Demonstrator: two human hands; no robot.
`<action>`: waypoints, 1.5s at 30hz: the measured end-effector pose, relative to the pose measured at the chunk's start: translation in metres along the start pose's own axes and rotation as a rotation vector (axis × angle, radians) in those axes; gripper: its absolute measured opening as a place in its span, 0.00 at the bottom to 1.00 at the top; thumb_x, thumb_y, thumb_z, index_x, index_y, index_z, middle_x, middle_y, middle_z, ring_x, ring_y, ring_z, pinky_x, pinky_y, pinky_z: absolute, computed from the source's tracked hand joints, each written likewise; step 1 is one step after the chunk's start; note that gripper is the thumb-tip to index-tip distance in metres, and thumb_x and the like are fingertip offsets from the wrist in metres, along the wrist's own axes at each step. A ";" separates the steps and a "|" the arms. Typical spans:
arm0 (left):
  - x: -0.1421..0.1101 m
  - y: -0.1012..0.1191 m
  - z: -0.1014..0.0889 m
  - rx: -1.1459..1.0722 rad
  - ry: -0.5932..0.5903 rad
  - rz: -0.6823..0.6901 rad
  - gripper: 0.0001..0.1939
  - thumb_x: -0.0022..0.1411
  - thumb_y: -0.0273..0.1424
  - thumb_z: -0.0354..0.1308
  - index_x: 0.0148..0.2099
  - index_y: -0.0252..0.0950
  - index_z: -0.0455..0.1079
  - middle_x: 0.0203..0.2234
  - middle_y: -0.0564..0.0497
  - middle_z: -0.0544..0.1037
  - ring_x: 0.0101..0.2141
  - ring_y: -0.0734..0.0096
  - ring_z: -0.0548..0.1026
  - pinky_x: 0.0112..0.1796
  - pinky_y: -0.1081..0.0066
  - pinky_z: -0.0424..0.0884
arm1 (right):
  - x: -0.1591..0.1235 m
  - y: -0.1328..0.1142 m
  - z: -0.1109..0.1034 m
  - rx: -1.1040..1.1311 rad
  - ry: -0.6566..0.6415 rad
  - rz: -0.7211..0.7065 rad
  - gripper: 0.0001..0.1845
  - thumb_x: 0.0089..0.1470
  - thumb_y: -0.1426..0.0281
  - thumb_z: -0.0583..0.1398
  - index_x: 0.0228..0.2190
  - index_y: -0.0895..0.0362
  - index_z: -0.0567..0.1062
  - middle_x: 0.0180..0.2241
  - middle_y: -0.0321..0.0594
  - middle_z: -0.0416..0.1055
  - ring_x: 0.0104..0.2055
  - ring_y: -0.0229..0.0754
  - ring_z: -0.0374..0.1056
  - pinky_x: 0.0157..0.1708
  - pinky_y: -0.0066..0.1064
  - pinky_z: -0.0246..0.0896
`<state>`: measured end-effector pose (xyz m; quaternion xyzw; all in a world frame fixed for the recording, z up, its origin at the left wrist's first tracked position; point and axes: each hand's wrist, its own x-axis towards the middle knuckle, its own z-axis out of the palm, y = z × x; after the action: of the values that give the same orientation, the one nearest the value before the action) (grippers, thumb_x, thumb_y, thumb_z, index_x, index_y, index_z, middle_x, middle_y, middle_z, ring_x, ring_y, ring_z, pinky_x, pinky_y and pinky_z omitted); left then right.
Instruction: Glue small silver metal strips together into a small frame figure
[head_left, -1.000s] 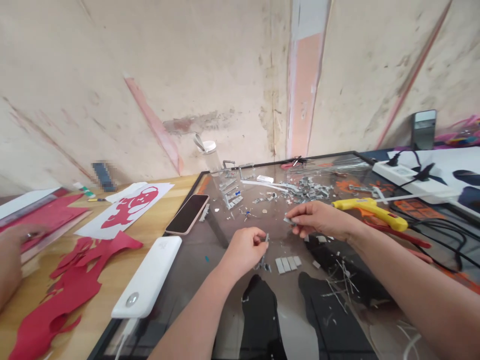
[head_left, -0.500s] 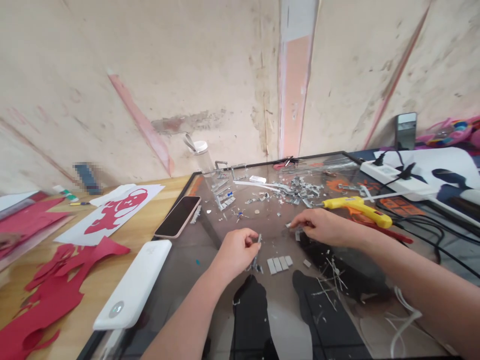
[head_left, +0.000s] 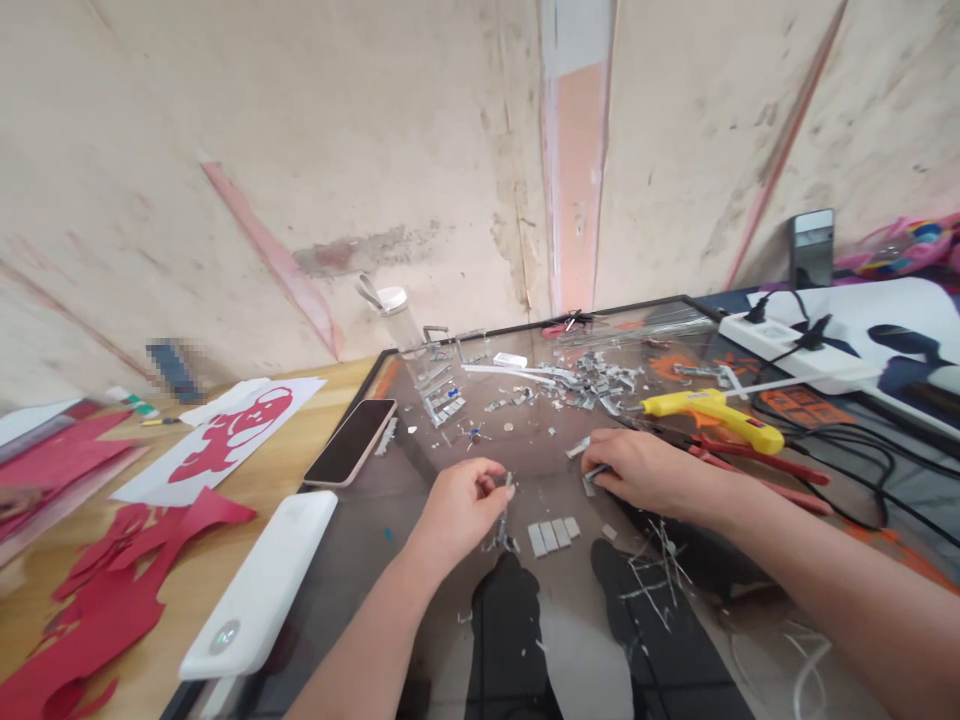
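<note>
My left hand (head_left: 469,500) is closed in a pinch on a thin grey strip (head_left: 508,482), held upright just above the glass tabletop. Small grey scraps lie beneath its fingertips. To the right of them, several flat grey pieces (head_left: 553,535) lie side by side in a row. My right hand (head_left: 637,465) is low over the glass, its thumb and fingers pressed together on a small dark grey strip (head_left: 597,471). Beside those fingertips lies another light grey strip (head_left: 577,447). Part of what the right hand grips is hidden by its fingers.
A yellow glue gun (head_left: 712,412) and red-handled pliers (head_left: 776,478) lie right, near a white power strip (head_left: 795,348). Grey scraps (head_left: 600,375) are heaped behind the hands. A phone (head_left: 351,442), white power bank (head_left: 259,590) and red paper cuttings (head_left: 112,610) lie left.
My right hand has shifted slightly and its fingers have drawn in on a small strip, leaving a light strip beside them. The left hand keeps its pinch. The view has tilted slightly.
</note>
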<state>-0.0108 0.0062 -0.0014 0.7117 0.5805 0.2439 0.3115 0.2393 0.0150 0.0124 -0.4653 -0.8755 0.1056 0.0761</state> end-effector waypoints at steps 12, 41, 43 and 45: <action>-0.003 0.005 0.000 -0.070 0.084 0.089 0.12 0.54 0.34 0.56 0.40 0.34 0.73 0.23 0.53 0.70 0.23 0.73 0.68 0.27 0.73 0.65 | 0.000 -0.008 0.003 0.039 0.008 -0.031 0.11 0.46 0.75 0.55 0.31 0.54 0.75 0.33 0.39 0.76 0.37 0.43 0.70 0.36 0.29 0.58; 0.003 -0.001 -0.012 -0.017 0.300 0.096 0.11 0.54 0.29 0.55 0.40 0.35 0.73 0.34 0.49 0.75 0.29 0.71 0.74 0.34 0.70 0.70 | 0.009 -0.037 0.014 -0.049 0.057 0.153 0.08 0.53 0.71 0.56 0.32 0.56 0.75 0.35 0.43 0.74 0.39 0.45 0.71 0.38 0.31 0.59; 0.003 -0.004 -0.012 0.022 0.279 0.053 0.11 0.53 0.30 0.56 0.40 0.35 0.73 0.31 0.50 0.75 0.26 0.71 0.73 0.33 0.70 0.69 | 0.009 -0.037 0.014 -0.049 0.055 0.146 0.09 0.53 0.73 0.54 0.32 0.56 0.75 0.35 0.43 0.74 0.38 0.44 0.70 0.37 0.30 0.58; 0.003 -0.008 -0.011 0.040 0.244 0.024 0.11 0.53 0.31 0.57 0.40 0.35 0.73 0.28 0.51 0.75 0.24 0.71 0.72 0.30 0.70 0.68 | 0.008 -0.036 0.014 -0.051 0.058 0.136 0.10 0.53 0.74 0.54 0.31 0.56 0.75 0.34 0.43 0.74 0.37 0.44 0.70 0.36 0.30 0.58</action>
<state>-0.0236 0.0124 0.0003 0.6897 0.6104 0.3204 0.2214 0.2025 0.0007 0.0084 -0.5282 -0.8418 0.0748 0.0823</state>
